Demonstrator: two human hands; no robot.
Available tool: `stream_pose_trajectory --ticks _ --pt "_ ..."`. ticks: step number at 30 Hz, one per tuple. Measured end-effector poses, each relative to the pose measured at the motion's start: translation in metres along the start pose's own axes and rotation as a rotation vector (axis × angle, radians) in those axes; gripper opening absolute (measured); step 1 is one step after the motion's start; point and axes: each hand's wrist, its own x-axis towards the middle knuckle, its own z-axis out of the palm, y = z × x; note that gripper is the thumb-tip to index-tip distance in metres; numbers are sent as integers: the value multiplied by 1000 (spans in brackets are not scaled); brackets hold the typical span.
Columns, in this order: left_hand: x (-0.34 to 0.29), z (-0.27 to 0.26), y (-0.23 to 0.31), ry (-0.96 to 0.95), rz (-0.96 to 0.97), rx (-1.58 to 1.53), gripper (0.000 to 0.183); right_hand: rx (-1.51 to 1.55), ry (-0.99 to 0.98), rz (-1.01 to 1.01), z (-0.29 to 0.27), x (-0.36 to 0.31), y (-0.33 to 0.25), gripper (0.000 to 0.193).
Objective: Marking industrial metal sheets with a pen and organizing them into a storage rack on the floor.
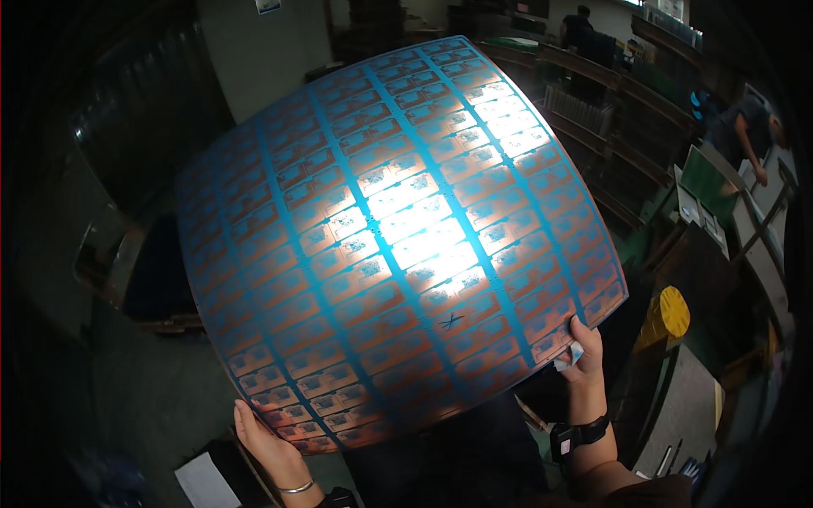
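A large circuit board panel (339,326), copper-coloured with blue strips between rows of repeated rectangular patterns, fills the middle of the view. It is held up at a tilt, and bright light glares off its centre. Near its lower right part is a small dark cross mark. My left hand (264,440) grips the panel's lower left corner, its fingers partly hidden along the edge. At the lower right edge, my right hand (586,351) pinches the panel, thumb on the patterned face. A small white scrap (569,356) of paper or cloth shows at my right hand.
A yellow round-ended object (674,311) stands to the right beside a grey work surface (682,406) with pens. Further right, a person (738,131) leans over a bench. Another person (577,27) is at the back, beyond racks (576,110). A white sheet (206,481) lies at lower left.
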Motion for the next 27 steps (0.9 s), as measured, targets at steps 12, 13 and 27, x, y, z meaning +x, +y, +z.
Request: stream_pose_trajectory --ticks 12,13,27 --pt "8 -3 -9 128 17 101 20 -66 -51 58 6 -9 4 36" --pt "10 -5 -12 184 23 95 22 -64 -46 47 3 -10 5 36" --pt "26 -47 1 -267 -541 2 35 -380 -43 281 16 -26 13 41"
